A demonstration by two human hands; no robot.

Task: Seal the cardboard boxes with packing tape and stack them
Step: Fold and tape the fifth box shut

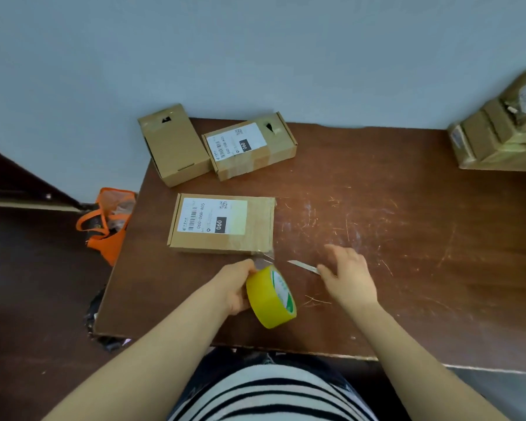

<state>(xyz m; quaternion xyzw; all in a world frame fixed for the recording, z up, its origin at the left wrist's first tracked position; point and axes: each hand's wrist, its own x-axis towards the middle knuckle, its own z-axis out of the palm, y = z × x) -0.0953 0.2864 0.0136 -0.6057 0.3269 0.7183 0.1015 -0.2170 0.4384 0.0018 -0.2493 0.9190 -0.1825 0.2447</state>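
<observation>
A flat cardboard box (pixel 222 224) with a white shipping label lies in front of me on the brown table (pixel 407 238). My left hand (pixel 234 287) grips a yellow roll of packing tape (pixel 269 297), and a clear strip runs from the roll up to the box's near right corner. My right hand (pixel 348 275) hovers over the handle of a small utility knife (pixel 304 265), whose blade points left on the table; its fingers look loosely spread. Two more small boxes, a plain box (pixel 172 144) and a labelled box (pixel 249 147), sit at the back left.
A stack of taped boxes (pixel 498 132) stands at the table's far right edge. An orange bag (pixel 110 226) lies on the floor left of the table. A grey wall runs behind the table.
</observation>
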